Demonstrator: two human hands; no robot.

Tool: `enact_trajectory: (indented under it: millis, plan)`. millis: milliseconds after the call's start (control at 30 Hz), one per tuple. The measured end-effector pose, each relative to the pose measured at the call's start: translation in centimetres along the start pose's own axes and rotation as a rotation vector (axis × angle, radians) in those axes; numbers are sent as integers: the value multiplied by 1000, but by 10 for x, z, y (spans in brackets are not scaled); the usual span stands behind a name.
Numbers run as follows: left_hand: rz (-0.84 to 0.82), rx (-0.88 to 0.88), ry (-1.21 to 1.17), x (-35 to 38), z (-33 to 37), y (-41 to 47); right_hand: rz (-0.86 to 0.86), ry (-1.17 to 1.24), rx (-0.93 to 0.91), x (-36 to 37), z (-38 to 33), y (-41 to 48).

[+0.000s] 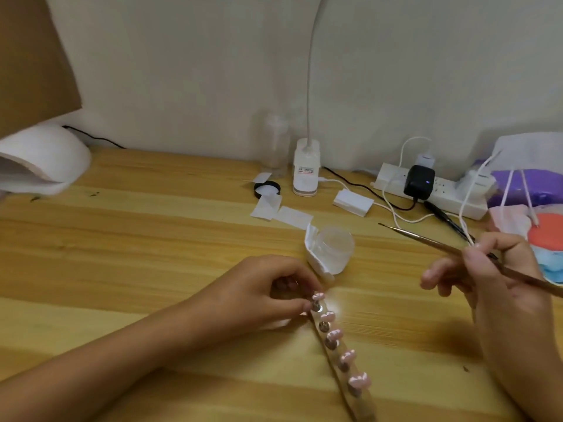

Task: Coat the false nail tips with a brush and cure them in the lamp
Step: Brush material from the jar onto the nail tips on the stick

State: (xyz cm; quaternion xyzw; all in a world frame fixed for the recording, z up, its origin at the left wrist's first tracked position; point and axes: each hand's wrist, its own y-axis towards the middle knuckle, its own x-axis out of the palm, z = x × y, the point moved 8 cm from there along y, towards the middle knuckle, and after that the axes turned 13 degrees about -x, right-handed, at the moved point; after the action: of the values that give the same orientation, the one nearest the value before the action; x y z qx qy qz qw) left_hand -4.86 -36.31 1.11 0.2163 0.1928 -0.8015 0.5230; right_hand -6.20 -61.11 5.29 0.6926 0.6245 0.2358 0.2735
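Note:
A clear strip holder [364, 405] lies on the wooden table and carries several pink false nail tips [347, 356] on round metal studs. My left hand [259, 295] pinches the far end of the strip, at the topmost tip. My right hand [487, 272] grips a thin brown brush [426, 240] off to the right, above the table, its fine tip pointing up-left. A small clear jar [333, 249] stands open just beyond the strip, beside a folded white wipe [313, 254]. The white curing lamp [42, 159] sits at the far left.
A black jar lid [267, 189], white paper pieces [283, 211] and a white desk-lamp base [306, 167] lie at the back. A power strip [432, 190] with plugs and cables runs right. Bags and coloured packets [536, 214] crowd the right edge.

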Motion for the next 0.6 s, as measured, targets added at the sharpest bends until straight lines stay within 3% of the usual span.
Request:
enact_trajectory:
  millis: [100,267,600]
  plan:
    - [36,11,-35,3,6,4,11,6,14,2,1,1]
    - [102,141,194,18,24,11,0,-44,36,3,3,0]
    - [49,-5,-52,17,11,17,-54,-148,2,5,5,-5]
